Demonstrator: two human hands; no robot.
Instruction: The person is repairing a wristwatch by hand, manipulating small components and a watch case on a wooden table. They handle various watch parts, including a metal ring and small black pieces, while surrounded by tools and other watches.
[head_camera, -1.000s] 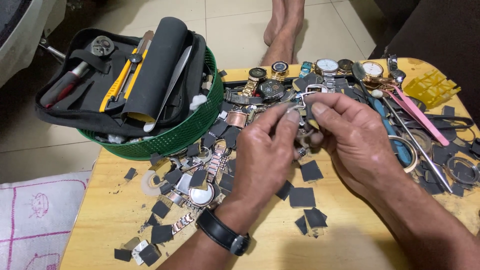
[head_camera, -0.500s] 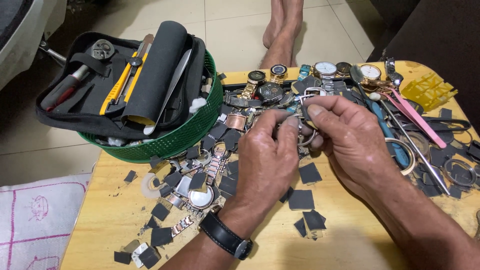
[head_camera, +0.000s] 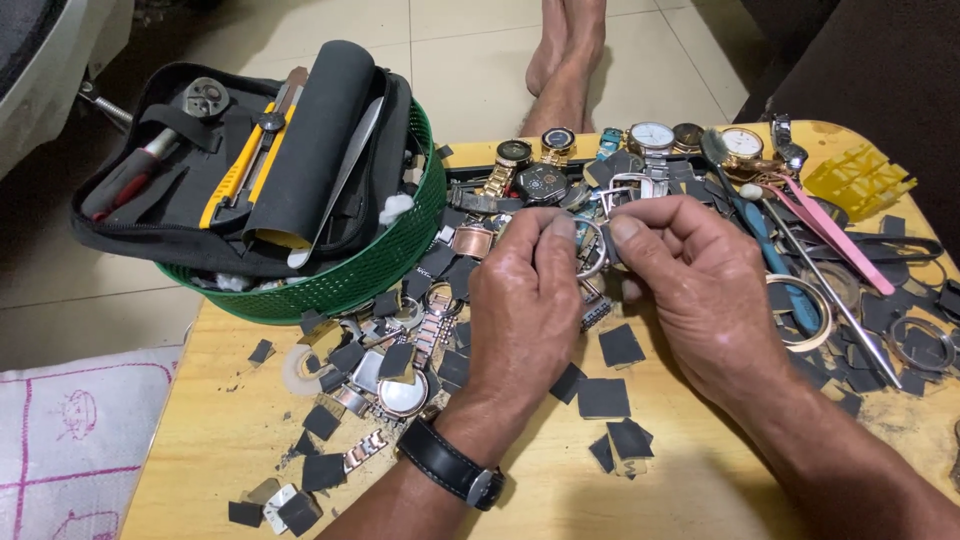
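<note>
1. Both hands are working together over the middle of the yellow desk (head_camera: 560, 480), pinching a small metal watch ring (head_camera: 592, 250) between them.
2. The left hand (head_camera: 525, 300) is gripping the ring's left side with thumb and fingertips; there's a black wristwatch (head_camera: 450, 465) on that wrist.
3. The right hand (head_camera: 690, 290) is closing on the ring's right side.
4. A green basket (head_camera: 385, 260) holding a black tool pouch (head_camera: 160, 215) is sitting at the back left, and pink tweezers (head_camera: 835, 245) are lying off to the right.
</note>
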